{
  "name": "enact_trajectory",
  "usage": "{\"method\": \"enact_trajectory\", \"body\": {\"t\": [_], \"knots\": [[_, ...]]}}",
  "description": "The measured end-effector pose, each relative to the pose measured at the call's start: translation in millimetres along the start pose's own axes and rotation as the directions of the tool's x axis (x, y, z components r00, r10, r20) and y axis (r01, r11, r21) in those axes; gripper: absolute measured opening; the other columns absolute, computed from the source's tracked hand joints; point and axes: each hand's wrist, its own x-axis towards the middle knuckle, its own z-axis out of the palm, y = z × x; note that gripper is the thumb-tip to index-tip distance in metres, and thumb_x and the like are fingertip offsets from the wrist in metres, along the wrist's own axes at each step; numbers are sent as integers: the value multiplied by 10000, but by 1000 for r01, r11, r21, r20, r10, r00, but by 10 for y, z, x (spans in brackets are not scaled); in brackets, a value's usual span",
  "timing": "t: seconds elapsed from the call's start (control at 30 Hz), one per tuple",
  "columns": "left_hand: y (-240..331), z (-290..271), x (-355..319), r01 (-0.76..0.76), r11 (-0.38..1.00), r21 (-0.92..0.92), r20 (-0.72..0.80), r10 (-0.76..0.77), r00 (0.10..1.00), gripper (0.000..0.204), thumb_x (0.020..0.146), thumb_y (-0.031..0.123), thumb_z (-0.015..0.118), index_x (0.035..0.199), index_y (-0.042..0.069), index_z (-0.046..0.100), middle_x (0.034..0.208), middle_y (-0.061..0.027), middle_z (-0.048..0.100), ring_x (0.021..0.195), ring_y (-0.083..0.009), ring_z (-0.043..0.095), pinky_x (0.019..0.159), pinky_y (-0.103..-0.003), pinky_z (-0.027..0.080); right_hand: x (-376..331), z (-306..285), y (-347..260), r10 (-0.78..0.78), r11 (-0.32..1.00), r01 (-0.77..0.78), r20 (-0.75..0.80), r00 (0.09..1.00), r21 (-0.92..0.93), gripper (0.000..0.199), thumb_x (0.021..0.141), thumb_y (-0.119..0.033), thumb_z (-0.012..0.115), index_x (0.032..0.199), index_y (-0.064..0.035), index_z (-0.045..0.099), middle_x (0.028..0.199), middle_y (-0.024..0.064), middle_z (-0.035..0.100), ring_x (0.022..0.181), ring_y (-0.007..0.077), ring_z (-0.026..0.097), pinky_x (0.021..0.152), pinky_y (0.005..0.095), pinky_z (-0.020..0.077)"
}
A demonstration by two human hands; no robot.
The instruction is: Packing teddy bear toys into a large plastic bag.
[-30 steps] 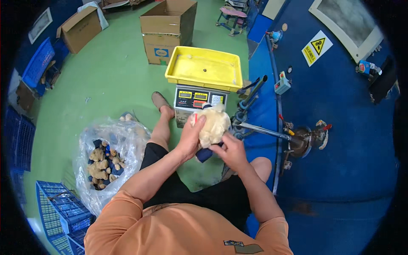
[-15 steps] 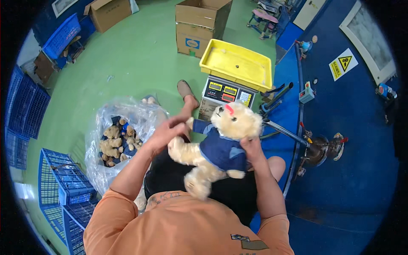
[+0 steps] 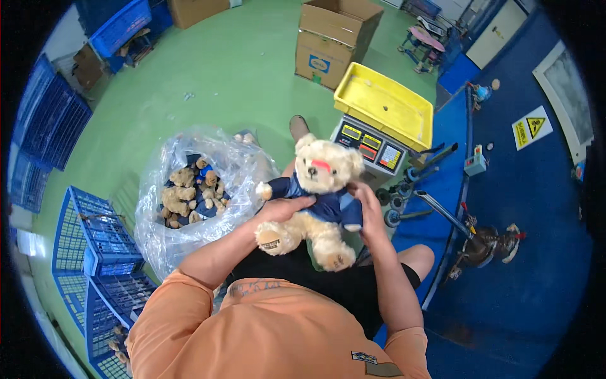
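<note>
A cream teddy bear [image 3: 325,167] in a dark blue jacket is held upright above my lap, facing me. It has a pink-red mark across its muzzle. My left hand [image 3: 284,208] grips the bear's lower body, its thumb lying across the jacket front. At the bear's other side my right hand [image 3: 369,208] is closed round the jacket, with some fingers hidden behind it. To the left, a clear plastic bag [image 3: 243,174] stands open on the floor, holding several teddy bears [image 3: 180,196] in light brown and blue.
A scale [image 3: 372,146] with a yellow tray [image 3: 394,104] on top stands beyond the bear. Behind it is a cardboard box [image 3: 331,47]. Metal rods and fittings [image 3: 442,211] project along the blue bench on the right. Blue plastic crates [image 3: 101,234] stand at the left.
The bear has been turned from lying sideways to upright, facing me. My left hand has moved from its paw to its lower body. The whole view has shifted slightly.
</note>
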Motion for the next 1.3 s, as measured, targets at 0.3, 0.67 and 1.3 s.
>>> {"method": "enact_trajectory", "body": {"t": [0.3,0.67,1.3], "knots": [[-253,-443,-199,-160,971,178,-2,163,987,456,858,175,707,1251,-10,569,1151,-103,646,1013,-166,605,909,-270,478,-243,695,-207,418,909,-402,220,882,-114,473,913,-254,641,1280,19,518,1134,130,630,946,174,604,788,292,491],[-129,-617,-307,-108,933,342,-287,213,934,422,840,235,714,1163,-20,620,1095,-108,659,926,-166,626,819,-274,504,39,922,329,170,976,-127,256,952,-177,445,899,-289,645,1219,7,555,1026,100,659,846,142,608,682,255,485],[-562,-3646,-4009,-580,657,482,-860,225,-459,388,865,108,570,1230,47,456,890,-104,593,659,-157,578,543,-255,474,82,-249,1524,568,822,-560,91,818,-99,277,961,-232,542,1136,-17,542,995,99,617,744,165,624,618,253,526]]}}
